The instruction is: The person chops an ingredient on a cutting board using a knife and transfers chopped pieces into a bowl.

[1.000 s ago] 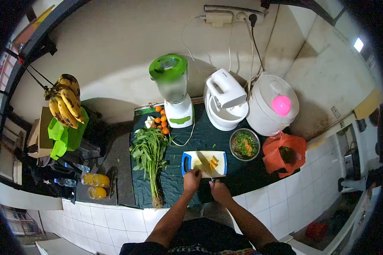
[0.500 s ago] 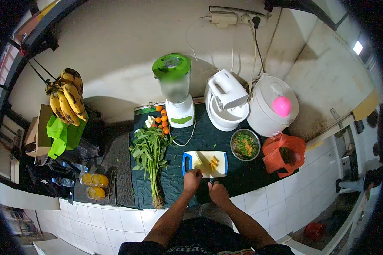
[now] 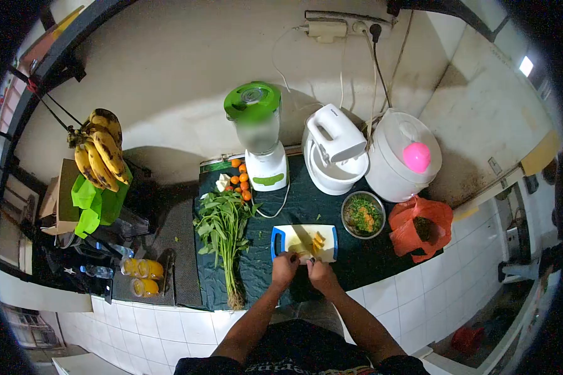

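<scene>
A white cutting board [image 3: 328, 253] with blue ends lies near the counter's front edge, with yellow cut pieces [image 3: 318, 241] on its right half. My right hand [image 3: 321, 276] is closed around the handle of a knife [image 3: 302, 235], whose grey blade reaches up and left over the board. At the board's lower left edge, my left hand [image 3: 285, 269] has its fingers pinched together close to the right hand. Whatever it holds is too small to make out. Right of the board stands a metal bowl [image 3: 381, 228] with chopped greens and orange bits.
Leafy greens [image 3: 225, 225] with roots lie left of the board, below small orange fruits [image 3: 244, 186]. Behind stand a blender [image 3: 266, 169], a white stand mixer [image 3: 337, 140] and a white rice cooker [image 3: 384, 159]. A red plastic bag [image 3: 441, 219] sits right; jars [image 3: 145, 287] stand far left.
My right hand has moved slightly up and its fingers are now closer to the left hand at the board's lower edge. The whole view has shifted a little.
</scene>
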A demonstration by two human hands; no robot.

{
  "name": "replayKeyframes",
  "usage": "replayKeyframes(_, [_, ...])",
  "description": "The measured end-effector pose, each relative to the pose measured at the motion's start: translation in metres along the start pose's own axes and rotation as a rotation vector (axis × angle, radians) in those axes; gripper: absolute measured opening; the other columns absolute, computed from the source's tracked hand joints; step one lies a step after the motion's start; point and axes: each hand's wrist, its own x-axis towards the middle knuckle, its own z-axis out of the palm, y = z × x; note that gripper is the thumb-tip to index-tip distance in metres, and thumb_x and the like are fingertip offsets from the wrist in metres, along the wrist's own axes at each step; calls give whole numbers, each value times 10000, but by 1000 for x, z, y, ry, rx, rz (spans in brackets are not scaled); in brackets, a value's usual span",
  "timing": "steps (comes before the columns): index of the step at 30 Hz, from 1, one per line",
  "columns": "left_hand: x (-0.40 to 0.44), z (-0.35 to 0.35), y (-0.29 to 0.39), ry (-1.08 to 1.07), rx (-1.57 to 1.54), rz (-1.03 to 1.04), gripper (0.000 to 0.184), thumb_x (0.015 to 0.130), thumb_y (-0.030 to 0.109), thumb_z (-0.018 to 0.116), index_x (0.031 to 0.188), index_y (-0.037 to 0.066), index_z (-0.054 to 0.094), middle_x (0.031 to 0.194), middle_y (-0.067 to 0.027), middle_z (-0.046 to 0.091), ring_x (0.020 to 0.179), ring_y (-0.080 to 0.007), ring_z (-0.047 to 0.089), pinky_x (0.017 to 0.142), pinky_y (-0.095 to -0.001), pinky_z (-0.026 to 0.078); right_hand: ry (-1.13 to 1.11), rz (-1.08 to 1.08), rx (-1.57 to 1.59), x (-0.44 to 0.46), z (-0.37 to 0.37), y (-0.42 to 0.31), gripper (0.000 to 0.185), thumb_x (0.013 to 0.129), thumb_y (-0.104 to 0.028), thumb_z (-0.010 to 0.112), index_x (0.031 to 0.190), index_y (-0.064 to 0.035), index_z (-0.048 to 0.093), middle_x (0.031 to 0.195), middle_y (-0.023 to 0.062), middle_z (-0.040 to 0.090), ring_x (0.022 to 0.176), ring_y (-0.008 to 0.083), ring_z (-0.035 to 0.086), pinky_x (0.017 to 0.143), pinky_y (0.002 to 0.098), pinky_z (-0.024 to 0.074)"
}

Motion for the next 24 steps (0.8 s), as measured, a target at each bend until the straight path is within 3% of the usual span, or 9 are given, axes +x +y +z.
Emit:
replayKeyframes(2, [0, -4, 5, -8, -13, -2, 172, 775, 105, 680, 913, 4, 697, 879, -228, 665, 814, -404, 649, 730, -461, 529, 57, -53, -54, -1, 3, 3, 258, 907, -199, 659, 765, -17, 545, 568, 156, 496, 502, 379, 550, 479, 441, 463])
replayKeyframes(5, [2, -3, 3, -4, 26, 1, 165, 776, 98, 678, 911, 6, 697, 868, -221, 667, 806, -399, 651, 730, -457, 532, -56, 57, 14, 5, -33, -15, 299, 945, -249, 605, 788, 0, 554, 600, 193, 543, 543, 394, 593, 499, 446, 491])
replayKeyframes(7, [2, 0, -1, -8, 25, 6, 162, 778, 96, 676, 911, 6, 697, 871, -221, 667, 809, -398, 652, 733, -456, 532, -302, 358, 149, 7, -47, -28, 378, 986, -315, 525, 846, 34, 561, 682, 246, 601, 623, 412, 641, 549, 454, 531])
replayKeyframes(10, [2, 1, -1, -12, 6, -1, 159, 782, 95, 675, 911, 5, 696, 879, -221, 667, 817, -396, 653, 736, -453, 531, -384, 438, 129, 3, -44, -31, 461, 1014, -374, 442, 912, 61, 557, 737, 280, 630, 674, 429, 661, 589, 473, 554])
replayKeyframes(20, [1, 3, -2, -28, -50, -51, 175, 781, 101, 681, 922, -3, 690, 901, -224, 666, 840, -402, 652, 750, -450, 530, -459, 463, 142, 6, -49, -31, 507, 1017, -422, 411, 963, 60, 556, 745, 265, 632, 691, 432, 663, 607, 489, 558])
replayKeyframes(24, [1, -2, 2, -26, -73, -21, 173, 785, 104, 680, 926, 4, 692, 886, -222, 665, 834, -399, 654, 742, -448, 533, -414, 473, 173, 6, -31, -21, 467, 990, -426, 474, 935, 29, 568, 759, 254, 636, 688, 407, 668, 598, 472, 555])
